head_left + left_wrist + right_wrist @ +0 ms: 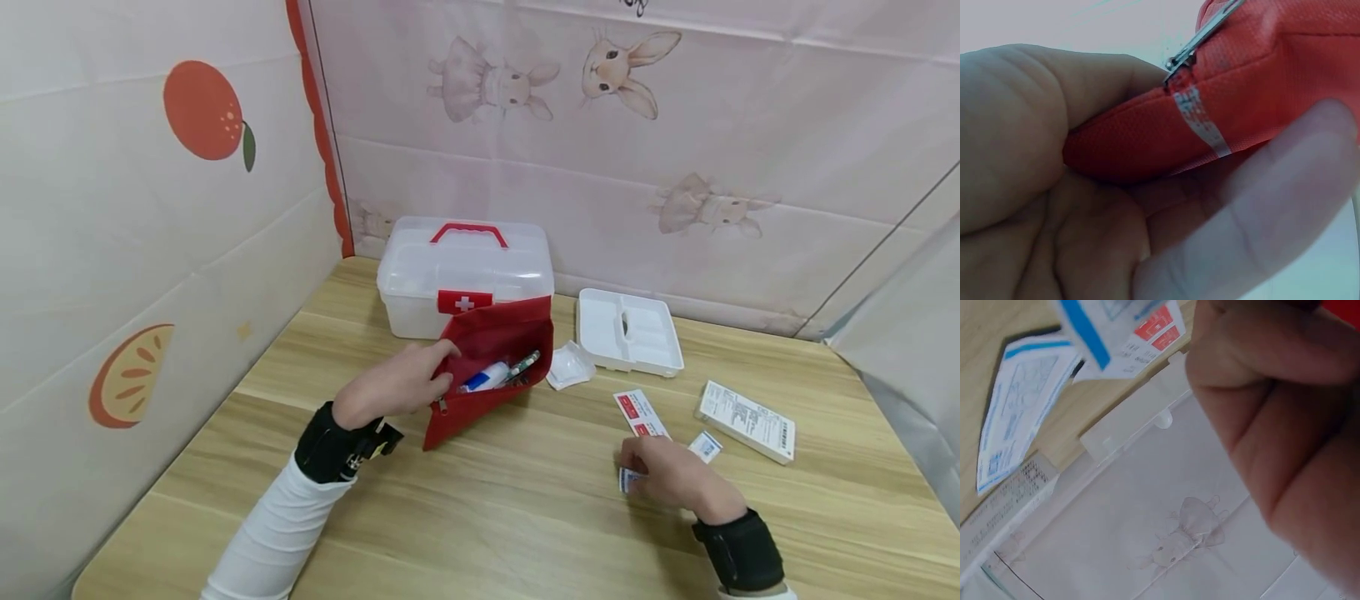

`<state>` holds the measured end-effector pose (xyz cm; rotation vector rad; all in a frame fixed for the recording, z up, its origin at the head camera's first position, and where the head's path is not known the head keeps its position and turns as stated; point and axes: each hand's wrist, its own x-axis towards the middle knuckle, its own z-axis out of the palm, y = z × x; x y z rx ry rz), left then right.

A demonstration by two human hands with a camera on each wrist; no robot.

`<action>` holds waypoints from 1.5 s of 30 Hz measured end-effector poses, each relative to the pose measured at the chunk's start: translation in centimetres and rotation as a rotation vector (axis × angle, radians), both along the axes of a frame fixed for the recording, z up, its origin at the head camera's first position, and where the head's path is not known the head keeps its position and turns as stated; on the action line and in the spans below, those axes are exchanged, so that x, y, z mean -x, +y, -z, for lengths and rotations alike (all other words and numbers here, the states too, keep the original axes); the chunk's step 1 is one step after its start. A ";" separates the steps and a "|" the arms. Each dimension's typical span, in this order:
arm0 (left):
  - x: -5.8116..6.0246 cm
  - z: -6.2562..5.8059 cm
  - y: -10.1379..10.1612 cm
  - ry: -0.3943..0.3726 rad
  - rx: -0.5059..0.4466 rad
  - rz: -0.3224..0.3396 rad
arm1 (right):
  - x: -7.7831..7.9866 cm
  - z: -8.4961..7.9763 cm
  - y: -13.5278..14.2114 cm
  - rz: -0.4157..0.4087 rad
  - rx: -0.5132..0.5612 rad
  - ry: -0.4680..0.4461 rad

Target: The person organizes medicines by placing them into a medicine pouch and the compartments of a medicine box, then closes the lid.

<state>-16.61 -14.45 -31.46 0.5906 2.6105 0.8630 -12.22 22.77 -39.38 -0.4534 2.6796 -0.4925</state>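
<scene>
My left hand (397, 379) grips the left edge of a red zip pouch (468, 412), its thumb and fingers on either side of the fabric in the left wrist view. The pouch gapes toward me. Inside lie a white item with a blue end (487, 377) and a slim green patterned item (522, 365). On the right, my right hand (671, 475) pinches a small white-and-blue packet (628, 480), low over the table. A similar packet (705, 447) lies just beyond that hand, beside a white packet with red panels (640, 408).
Behind the pouch stands a clear first-aid box (465, 267) with a red handle. To its right are a white divided tray (630, 329) and a crinkled white packet (570, 365). A flat white printed box (748, 422) lies at the right. Printed sheets (525, 167) border the table.
</scene>
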 end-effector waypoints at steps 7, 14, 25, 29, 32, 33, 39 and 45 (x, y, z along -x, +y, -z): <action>0.2 0.1 -0.2 -0.008 -0.005 -0.011 | 0.6 -0.2 -1.2 -0.075 0.017 0.148; 0.4 0.1 -0.3 -0.012 0.001 -0.011 | 0.8 -1.2 -2.7 -0.050 0.104 0.257; 0.4 0.0 -0.3 0.006 0.002 0.001 | 1.3 -4.0 -7.5 -0.089 0.308 0.460; 0.5 0.1 -0.2 0.006 0.010 0.005 | 1.8 -4.8 -9.6 -0.095 0.415 0.539; 0.6 0.1 -0.1 0.000 0.015 0.006 | 2.2 -4.9 -11.0 -0.084 0.539 0.651; 0.6 0.2 -0.1 -0.002 0.016 0.006 | 2.4 -5.0 -11.5 -0.082 0.586 0.701; 0.8 0.3 -0.1 -0.010 -0.007 0.009 | 3.6 -4.7 -14.0 -0.066 0.794 0.859; 0.7 0.2 -0.1 -0.029 -0.015 0.003 | 4.4 -3.1 -15.3 -0.048 0.667 0.734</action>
